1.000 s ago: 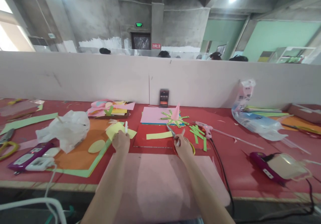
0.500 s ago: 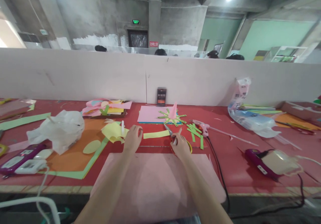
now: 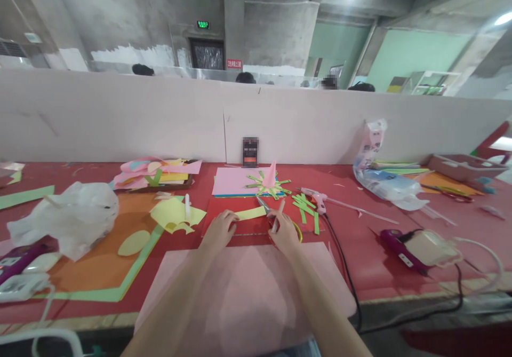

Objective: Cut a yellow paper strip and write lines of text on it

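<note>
1. A concrete-walled room is seen beyond a pale partition (image 3: 172, 117), in front of which a red tabletop (image 3: 360, 255) is spread with paper and tools.
2. The yellow paper strip (image 3: 251, 214) is laid flat on a red board (image 3: 226, 205), between the two hands.
3. The strip's left end is met by the fingertips of the left hand (image 3: 219, 229); its fingers are bent and held close together, but whether the paper is pinched or merely touched cannot be told.
4. By the right hand (image 3: 287, 232), fingers curled and drawn together, a slim pale stick (image 3: 274, 225) is clasped.
5. Scissors (image 3: 299, 232) with yellow handles are partly covered by the right hand, their blades pointed up and left at the strip's right end; whether they are gripped or only lie beneath cannot be told.
6. Beyond the strip, a pink paper cone (image 3: 271, 174) is ringed by green paper pieces.
7. To the right, loose green strips (image 3: 304, 206) are heaped beside a pink glue gun (image 3: 319, 199).
8. To the left, a cut yellow sheet (image 3: 168, 214) is seen, with a white pen (image 3: 187, 206) at it.
</note>
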{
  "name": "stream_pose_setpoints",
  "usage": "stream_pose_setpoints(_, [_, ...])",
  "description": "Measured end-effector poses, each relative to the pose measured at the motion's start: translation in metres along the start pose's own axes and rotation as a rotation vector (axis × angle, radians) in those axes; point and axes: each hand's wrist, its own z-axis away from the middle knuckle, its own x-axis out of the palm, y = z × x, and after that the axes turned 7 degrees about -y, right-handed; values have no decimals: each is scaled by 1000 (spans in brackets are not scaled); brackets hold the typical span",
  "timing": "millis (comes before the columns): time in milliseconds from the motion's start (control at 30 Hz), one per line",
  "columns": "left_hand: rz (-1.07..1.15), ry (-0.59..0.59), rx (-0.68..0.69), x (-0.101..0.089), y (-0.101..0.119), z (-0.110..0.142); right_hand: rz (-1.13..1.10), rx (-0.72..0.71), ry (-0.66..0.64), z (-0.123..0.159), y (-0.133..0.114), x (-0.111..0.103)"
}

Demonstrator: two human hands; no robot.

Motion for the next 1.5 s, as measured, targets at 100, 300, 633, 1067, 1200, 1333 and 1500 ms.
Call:
stream_pose_setpoints(100, [21, 3, 12, 1, 0, 0, -28, -7, 3, 1, 1, 0])
stream_pose_setpoints(300, [45, 25, 44, 3, -4, -1, -10, -38, 26, 2, 6, 3])
stream_pose_setpoints(633, [153, 54, 64, 6, -10, -3, 207, -150, -176, -9, 3, -11])
stream_pose_setpoints(1067, [297, 57, 40, 9, -18, -3, 22, -150, 11, -6, 20, -4])
stream_pose_setpoints(1200, [301, 47, 43, 9, -17, -3, 48, -69, 80, -7, 21, -5])
stream_pose_setpoints(1333, [291, 51, 55, 9, -18, -4, 120, 15, 99, -8, 28, -5])
stream_pose_setpoints(1500, [282, 51, 56, 10, -19, -4, 208, 100, 67, -7, 34, -5])
